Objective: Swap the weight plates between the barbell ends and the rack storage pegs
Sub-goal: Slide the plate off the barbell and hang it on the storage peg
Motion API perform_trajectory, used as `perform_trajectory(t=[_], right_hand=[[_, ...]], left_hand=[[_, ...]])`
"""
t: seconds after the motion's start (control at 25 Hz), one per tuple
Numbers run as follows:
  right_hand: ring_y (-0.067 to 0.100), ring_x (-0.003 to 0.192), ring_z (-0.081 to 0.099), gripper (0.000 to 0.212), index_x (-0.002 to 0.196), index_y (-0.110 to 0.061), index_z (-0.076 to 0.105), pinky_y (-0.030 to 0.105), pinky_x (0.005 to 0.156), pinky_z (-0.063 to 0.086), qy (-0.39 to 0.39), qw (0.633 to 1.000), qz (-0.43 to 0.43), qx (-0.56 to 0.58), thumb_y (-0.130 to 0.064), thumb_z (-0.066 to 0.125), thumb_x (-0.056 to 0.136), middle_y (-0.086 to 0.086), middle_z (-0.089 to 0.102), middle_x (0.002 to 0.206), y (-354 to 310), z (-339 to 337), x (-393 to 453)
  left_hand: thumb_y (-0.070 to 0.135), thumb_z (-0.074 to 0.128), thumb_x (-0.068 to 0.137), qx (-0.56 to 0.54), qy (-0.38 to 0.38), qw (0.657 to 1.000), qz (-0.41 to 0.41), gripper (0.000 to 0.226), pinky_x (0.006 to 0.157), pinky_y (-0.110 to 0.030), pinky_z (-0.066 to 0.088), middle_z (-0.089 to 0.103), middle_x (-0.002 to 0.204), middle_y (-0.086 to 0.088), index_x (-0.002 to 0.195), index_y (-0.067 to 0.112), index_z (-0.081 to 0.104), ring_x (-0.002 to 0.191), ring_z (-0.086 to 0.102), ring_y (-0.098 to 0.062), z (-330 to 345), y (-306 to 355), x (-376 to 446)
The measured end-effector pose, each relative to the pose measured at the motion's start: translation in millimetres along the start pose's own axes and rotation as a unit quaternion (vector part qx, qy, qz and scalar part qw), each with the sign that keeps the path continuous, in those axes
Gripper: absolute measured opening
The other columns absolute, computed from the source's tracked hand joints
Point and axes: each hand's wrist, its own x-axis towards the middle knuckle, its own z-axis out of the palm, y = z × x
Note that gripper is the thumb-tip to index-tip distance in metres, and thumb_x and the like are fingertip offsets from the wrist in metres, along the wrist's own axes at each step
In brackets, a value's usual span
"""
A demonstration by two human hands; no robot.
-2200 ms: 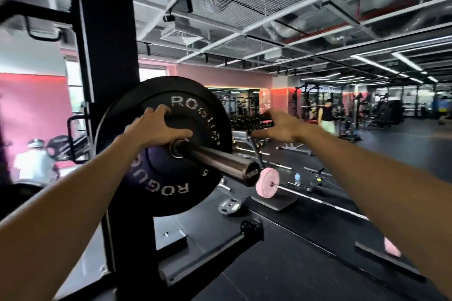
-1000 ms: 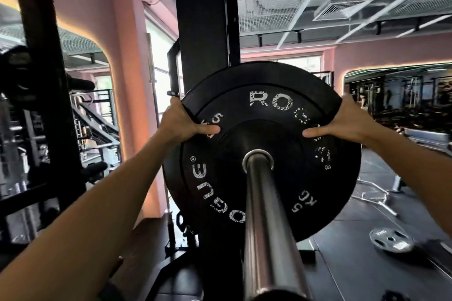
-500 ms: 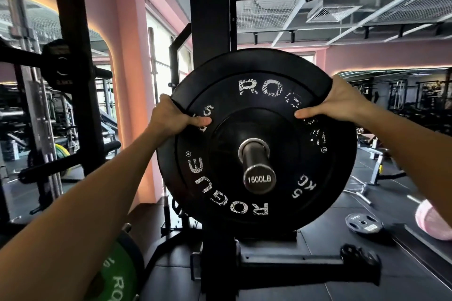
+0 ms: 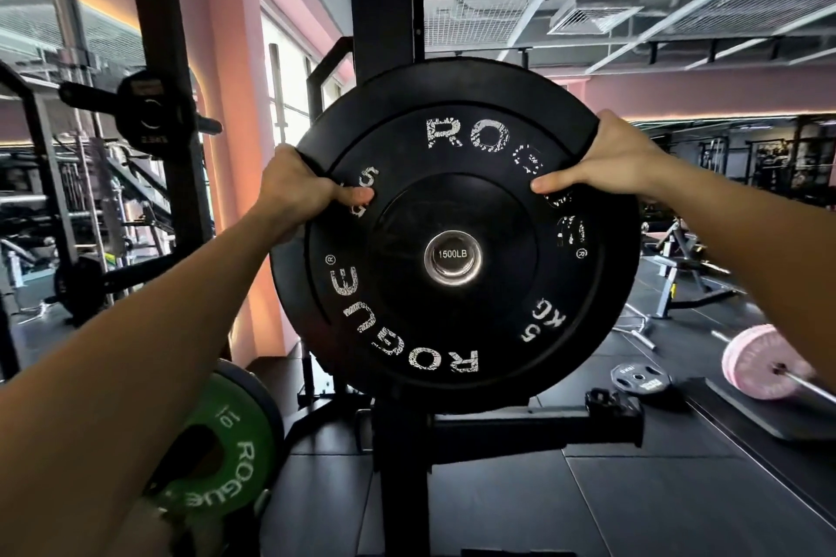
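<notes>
Grip is two-sided for a reason: I have my left hand and right hand curled over the upper rim of the round black rubber 5 kg bumper plate, thumbs pressed on its face, so it slides level instead of binding. The plate sits between both hands, its hole around the steel barbell sleeve end marked 1500LB, in front of the black rack upright. A green 10 kg plate sits low at the rack's left side, probably next in the swap.
</notes>
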Motion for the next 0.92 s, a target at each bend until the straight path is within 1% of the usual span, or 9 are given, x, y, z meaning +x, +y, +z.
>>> perform_trajectory(t=[0.08, 0.2, 0.32, 0.44, 0.56, 0.64, 0.72, 0.8, 0.92], right_hand=[[0.013, 0.096, 0.064, 0.094, 0.106, -0.031, 0.063, 0.034, 0.089, 0.052, -0.014, 1.000, -0.005, 0.006, -0.068, 0.088, 0.023, -0.013, 0.069, 0.098, -7.8, -5.2, -14.3], [0.009, 0.091, 0.067, 0.079, 0.101, -0.037, 0.068, 0.032, 0.088, 0.053, -0.055, 0.997, -0.051, 0.025, -0.063, 0.089, 0.029, -0.016, 0.072, 0.092, -22.5, -3.8, -24.0], [0.009, 0.089, 0.068, 0.084, 0.101, -0.034, 0.069, 0.031, 0.086, 0.054, -0.071, 0.995, -0.051, 0.047, -0.066, 0.088, 0.026, -0.014, 0.073, 0.091, -40.7, 7.4, -19.3], [0.012, 0.088, 0.068, 0.093, 0.100, -0.028, 0.068, 0.032, 0.084, 0.055, -0.071, 0.992, -0.074, 0.077, -0.071, 0.086, 0.020, -0.012, 0.072, 0.091, -60.7, 29.7, -2.7], [0.012, 0.086, 0.064, 0.073, 0.096, -0.027, 0.067, 0.026, 0.075, 0.048, -0.099, 0.980, -0.130, 0.112, -0.058, 0.091, 0.035, -0.011, 0.069, 0.090, -88.6, 51.6, 5.1], [0.008, 0.082, 0.060, 0.055, 0.089, -0.030, 0.066, 0.021, 0.067, 0.044, -0.132, 0.969, -0.172, 0.122, -0.050, 0.092, 0.045, -0.015, 0.065, 0.087, -98.1, 58.3, 11.3], [0.004, 0.079, 0.057, 0.045, 0.081, -0.033, 0.062, 0.021, 0.066, 0.042, -0.176, 0.955, -0.195, 0.138, -0.045, 0.091, 0.049, -0.017, 0.062, 0.085, -103.3, 60.2, 12.6], [0.007, 0.084, 0.060, 0.057, 0.090, -0.031, 0.065, 0.026, 0.072, 0.045, -0.194, 0.948, -0.209, 0.142, -0.052, 0.091, 0.043, -0.012, 0.065, 0.091, -105.3, 68.3, 17.8], [0.011, 0.086, 0.062, 0.073, 0.096, -0.028, 0.067, 0.027, 0.070, 0.050, -0.200, 0.945, -0.222, 0.135, -0.061, 0.089, 0.034, -0.008, 0.068, 0.094, -121.2, 76.3, 16.3]], left_hand=[[0.047, 0.098, 0.022, 0.009, 0.011, 1.000, -0.005, 0.092, 0.064, -0.022, 0.053, 0.075, 0.091, 0.006, 0.104, 0.015, 0.070, 0.085, 0.070, -0.011, -9.2, 4.3, -12.8], [0.049, 0.097, 0.014, 0.011, 0.021, 1.000, -0.010, 0.099, 0.073, -0.027, 0.059, 0.075, 0.091, 0.006, 0.103, 0.015, 0.071, 0.087, 0.071, -0.011, -28.6, 8.6, -22.9], [0.043, 0.098, 0.021, 0.041, 0.040, 0.998, -0.023, 0.090, 0.070, -0.020, 0.057, 0.075, 0.095, 0.005, 0.103, 0.016, 0.072, 0.087, 0.070, -0.009, -58.1, 20.4, -30.2], [0.052, 0.093, 0.006, 0.067, 0.088, 0.994, -0.017, 0.104, 0.082, -0.032, 0.059, 0.075, 0.094, 0.006, 0.101, 0.015, 0.073, 0.089, 0.071, -0.013, -94.3, 26.2, -39.0], [0.033, 0.099, 0.028, 0.089, 0.104, 0.990, -0.027, 0.080, 0.078, -0.027, 0.059, 0.076, 0.088, 0.010, 0.102, 0.015, 0.073, 0.083, 0.071, -0.005, -127.2, 33.4, -55.4], [0.016, 0.096, 0.049, 0.092, 0.118, 0.988, -0.045, 0.053, 0.061, -0.014, 0.055, 0.073, 0.075, 0.016, 0.097, 0.015, 0.074, 0.066, 0.067, 0.005, -137.1, 39.0, -68.9], [0.013, 0.095, 0.052, 0.096, 0.135, 0.984, -0.072, 0.048, 0.056, -0.013, 0.052, 0.073, 0.077, 0.012, 0.095, 0.016, 0.074, 0.066, 0.068, 0.001, -139.8, 40.9, -81.4], [0.013, 0.095, 0.052, 0.097, 0.150, 0.980, -0.090, 0.043, 0.057, -0.015, 0.053, 0.074, 0.077, 0.010, 0.090, 0.016, 0.074, 0.069, 0.069, -0.003, -141.3, 40.6, -89.5], [0.006, 0.088, 0.060, 0.094, 0.177, 0.974, -0.102, 0.032, 0.043, -0.008, 0.046, 0.066, 0.053, 0.018, 0.082, 0.017, 0.068, 0.053, 0.060, 0.003, -151.3, 41.8, -101.3]])
